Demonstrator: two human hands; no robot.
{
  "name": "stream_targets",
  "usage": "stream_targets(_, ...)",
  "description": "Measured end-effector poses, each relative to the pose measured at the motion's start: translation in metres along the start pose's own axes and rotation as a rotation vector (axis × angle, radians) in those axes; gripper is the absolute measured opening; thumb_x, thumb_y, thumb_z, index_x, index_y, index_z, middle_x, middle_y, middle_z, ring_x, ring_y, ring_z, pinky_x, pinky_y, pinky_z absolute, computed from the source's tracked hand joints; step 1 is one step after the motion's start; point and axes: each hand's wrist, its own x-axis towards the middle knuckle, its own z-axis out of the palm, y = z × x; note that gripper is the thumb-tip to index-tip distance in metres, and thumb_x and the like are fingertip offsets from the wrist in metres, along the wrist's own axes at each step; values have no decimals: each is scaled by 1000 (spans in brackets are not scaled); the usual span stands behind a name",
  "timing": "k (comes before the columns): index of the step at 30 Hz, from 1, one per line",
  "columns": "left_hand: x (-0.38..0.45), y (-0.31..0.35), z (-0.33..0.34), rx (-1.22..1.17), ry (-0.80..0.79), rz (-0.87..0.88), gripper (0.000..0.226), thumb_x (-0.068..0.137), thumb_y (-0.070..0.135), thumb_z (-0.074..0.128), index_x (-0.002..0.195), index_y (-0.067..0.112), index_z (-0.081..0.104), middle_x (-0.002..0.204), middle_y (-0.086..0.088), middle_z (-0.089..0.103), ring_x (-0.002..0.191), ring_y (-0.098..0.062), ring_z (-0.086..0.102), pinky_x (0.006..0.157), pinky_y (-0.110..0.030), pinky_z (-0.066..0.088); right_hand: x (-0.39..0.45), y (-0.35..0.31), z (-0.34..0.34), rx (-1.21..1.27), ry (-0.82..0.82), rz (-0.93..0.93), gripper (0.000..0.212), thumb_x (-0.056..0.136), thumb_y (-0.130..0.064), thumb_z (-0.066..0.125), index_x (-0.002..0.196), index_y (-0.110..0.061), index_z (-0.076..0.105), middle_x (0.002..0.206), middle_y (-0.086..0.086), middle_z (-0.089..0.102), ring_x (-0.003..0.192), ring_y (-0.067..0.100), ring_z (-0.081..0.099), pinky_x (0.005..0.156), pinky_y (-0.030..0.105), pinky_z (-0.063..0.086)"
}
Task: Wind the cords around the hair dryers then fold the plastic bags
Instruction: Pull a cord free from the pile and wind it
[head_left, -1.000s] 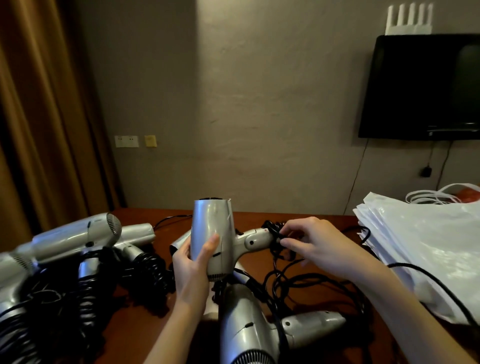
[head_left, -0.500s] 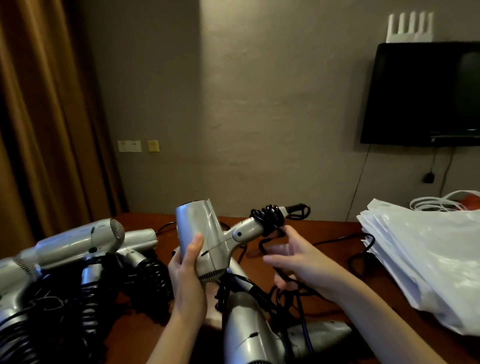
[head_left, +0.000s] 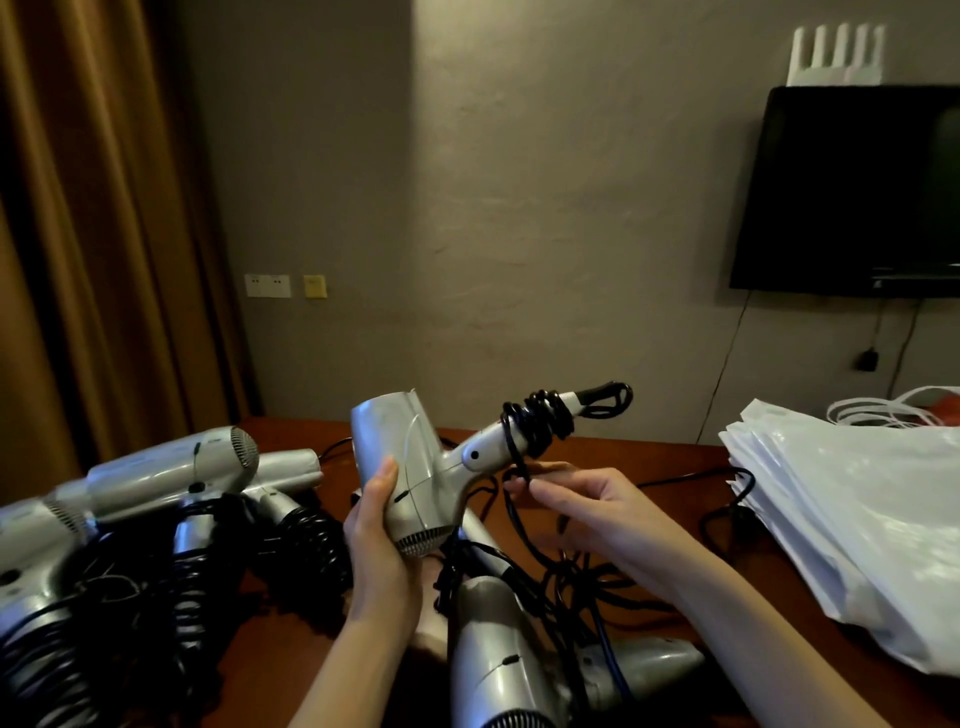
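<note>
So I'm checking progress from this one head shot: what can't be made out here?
- Plug of the held hair dryer: lost in the tangle of loose cord under the right hand.
- Wound hair dryers on the left: cut off by the frame's edge, so no count.
- Near hair dryer: its front is cut off by the bottom edge.
- Plastic bags: stacked and cut off at right, no count.

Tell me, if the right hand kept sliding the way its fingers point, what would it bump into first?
The right hand points leftward, pinching the black cord. Going straight on, it would probably meet the held hair dryer first, near where handle joins body, though depth is hard to judge from this one view.
</note>
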Motion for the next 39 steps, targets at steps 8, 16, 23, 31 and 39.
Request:
stream_targets(8, 0, 3, 1, -13, -107, -57, 93, 57, 61, 72, 123, -5, 61, 86, -20, 61, 68, -30, 58, 59, -34, 46, 5, 8, 4, 116, 93, 32, 52, 67, -33, 71, 114, -15, 57, 110, 3, 67, 97, 14, 70, 77, 30, 57)
stream_targets(16, 1, 6, 0, -43, -160, -112, 103, 50, 62, 80, 125, -6, 59, 85, -20, 62, 66, -30, 58, 54, -31, 49, 5, 9, 4, -158, 108, -291, 40, 78, -46, 70, 110, -22, 65, 107, -6, 70, 103, 9, 64, 85, 20, 50)
stream_targets(23, 2, 6, -1, -78, -204, -160, 106, 57, 62, 80, 133, -5, 51, 109, -28, 52, 84, -35, 54, 74, -42, 41, 5, 15, 8, -26, 125, -253, 17, 77, -27, 76, 89, -17, 70, 91, 1, 72, 93, 17, 68, 85, 35, 53)
stream_targets(31, -3, 7, 2, -83, -225, -159, 101, 52, 58, 83, 128, -5, 58, 105, -26, 59, 82, -33, 59, 74, -39, 44, 5, 14, 17, 335, 10, -138, 51, 81, -6, 71, 128, -15, 51, 119, 10, 67, 107, 29, 66, 79, 40, 57)
stream_targets(39, 0, 6, 2, -57, -207, -141, 103, 49, 59, 84, 126, -4, 58, 100, -25, 59, 76, -33, 58, 68, -37, 46, 6, 15, 22, 162, 105, -193, 25, 78, -17, 72, 103, -16, 71, 104, 10, 72, 101, 25, 68, 83, 38, 56)
